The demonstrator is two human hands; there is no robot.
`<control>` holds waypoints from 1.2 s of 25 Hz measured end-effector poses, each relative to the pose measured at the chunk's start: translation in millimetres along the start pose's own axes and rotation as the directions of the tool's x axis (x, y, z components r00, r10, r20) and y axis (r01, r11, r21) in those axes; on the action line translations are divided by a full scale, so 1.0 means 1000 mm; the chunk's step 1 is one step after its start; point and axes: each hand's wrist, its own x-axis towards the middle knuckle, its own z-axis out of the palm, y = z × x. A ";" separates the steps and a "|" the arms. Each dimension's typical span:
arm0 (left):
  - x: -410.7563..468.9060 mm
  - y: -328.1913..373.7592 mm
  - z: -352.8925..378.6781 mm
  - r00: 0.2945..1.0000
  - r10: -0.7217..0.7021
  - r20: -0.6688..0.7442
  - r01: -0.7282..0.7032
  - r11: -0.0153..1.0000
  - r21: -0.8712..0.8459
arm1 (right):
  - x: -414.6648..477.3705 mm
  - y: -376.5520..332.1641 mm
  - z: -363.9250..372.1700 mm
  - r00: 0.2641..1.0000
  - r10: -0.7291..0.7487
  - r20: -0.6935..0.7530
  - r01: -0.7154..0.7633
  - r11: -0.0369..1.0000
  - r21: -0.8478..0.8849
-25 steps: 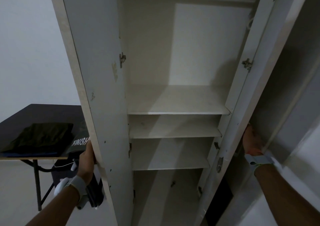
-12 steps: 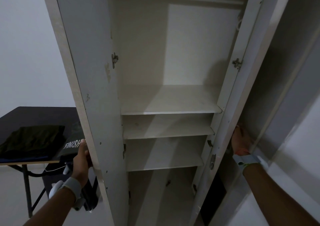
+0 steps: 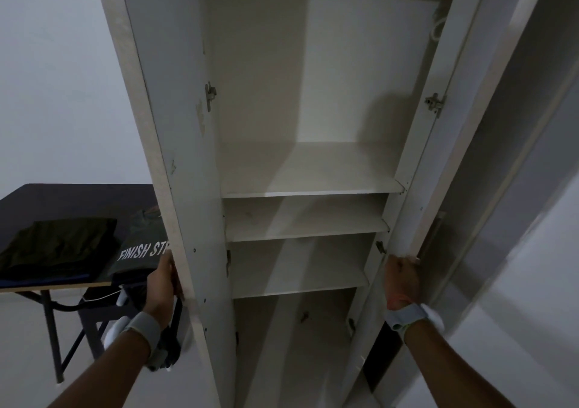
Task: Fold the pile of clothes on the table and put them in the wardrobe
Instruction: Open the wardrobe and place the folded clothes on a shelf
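Wardrobe [image 3: 313, 63] fills the view, standing open across the gap between the two grips. Its left door [image 3: 163, 94] rises from the left grip [image 3: 164, 279], which holds that door by its free edge, fingers out of sight behind it. The right door [image 3: 460, 110] rises from the right grip [image 3: 401, 279], which is curled over that door's edge. Neither grip is free: each holds a door.

Three shelves [image 3: 313, 169] lie above and between the grips, and nothing is on them.

Left of the left grip, partly behind the left door, stands the dark worktop [image 3: 72, 198]. The clothes are on it, already folded. A dark stack [image 3: 62, 245] lies well left of the left grip. A shirt [image 3: 141, 252] with white lettering lies just up and left of that grip.

Over the last second the right grip has come inward, from out beyond the shelf ends to just below them, and now sits level with the left grip. Whether the right door has swung with it I cannot tell. The left grip has kept its hold on its door.

By my reading, the opening step is done and the shelves are ready, but no garment has gone in yet. Both grips would need to let go of the doors and turn left to the worktop to fetch the clothes. A door that drifts shut could block the way back.
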 end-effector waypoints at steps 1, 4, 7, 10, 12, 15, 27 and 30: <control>0.000 -0.002 -0.001 1.000 -0.004 0.010 0.004 1.000 0.018 | -0.007 0.003 0.010 0.998 -0.014 0.054 0.016 0.999 -0.032; -0.006 -0.013 -0.014 0.999 0.041 0.028 -0.043 0.997 0.071 | -0.038 0.005 0.043 0.983 -0.039 0.179 0.056 0.994 -0.094; -0.015 -0.036 -0.041 1.000 0.007 0.012 -0.009 0.991 0.136 | -0.073 0.017 0.076 0.933 -0.088 0.349 0.161 0.969 -0.186; -0.023 -0.057 -0.074 0.995 -0.084 -0.061 0.093 0.983 0.157 | -0.109 0.041 0.118 0.823 -0.071 0.564 0.292 0.904 -0.312; -0.028 -0.063 -0.094 0.989 -0.100 -0.106 0.116 0.981 0.158 | -0.134 0.051 0.148 0.694 -0.019 0.720 0.382 0.857 -0.346; -0.040 -0.060 -0.118 0.982 -0.081 -0.168 0.109 0.980 0.167 | -0.160 0.075 0.207 0.467 0.201 0.861 0.456 0.780 -0.429; -0.036 -0.066 -0.174 0.938 -0.126 -0.322 0.188 0.968 0.167 | -0.308 0.027 0.328 0.148 0.264 0.953 0.419 0.856 -0.303; -0.013 -0.067 -0.182 0.938 -0.159 -0.308 0.212 0.966 0.149 | -0.308 0.012 0.344 0.254 0.208 0.944 0.331 0.899 -0.287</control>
